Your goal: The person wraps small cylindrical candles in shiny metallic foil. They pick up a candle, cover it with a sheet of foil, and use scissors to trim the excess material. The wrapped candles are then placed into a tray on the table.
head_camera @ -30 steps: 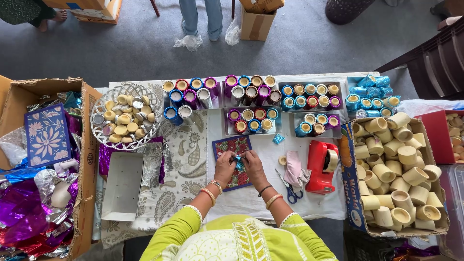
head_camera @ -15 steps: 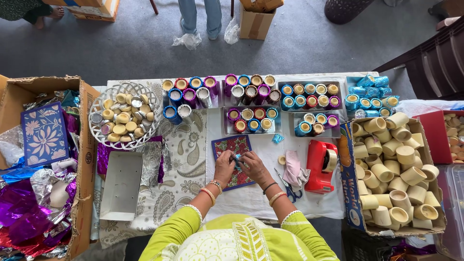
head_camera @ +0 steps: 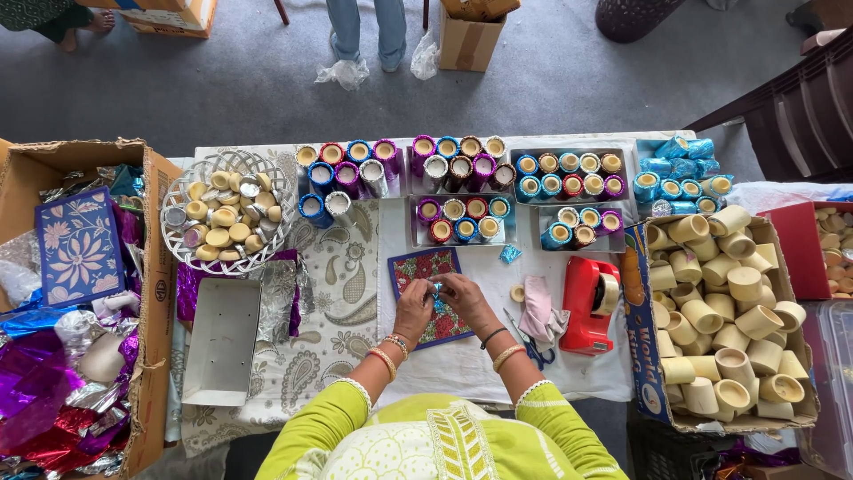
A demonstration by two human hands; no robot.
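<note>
Fingers: both sets pinched together on a small blue foil piece (head_camera: 435, 293); left hand (head_camera: 414, 307) and right hand (head_camera: 466, 300) meet over the red patterned card (head_camera: 433, 296) on the tabletop (head_camera: 462, 364).
Done, as I judge: rows of foil-wrapped cups (head_camera: 462, 191) stand finished.
Left: carton of bare cups (head_camera: 724, 311) waits unwrapped.
Change: hands have drawn closer; I see the foil now gathered between them.

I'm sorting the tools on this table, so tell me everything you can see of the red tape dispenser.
The red tape dispenser is a chunky desktop kind, apparently glossy plastic, with a pale roll of tape set in its right side. It rests on the white cloth, right of the pink cloth and left of the cardboard box of cream cups. Neither hand touches it; both are busy over the patterned mat.
</note>
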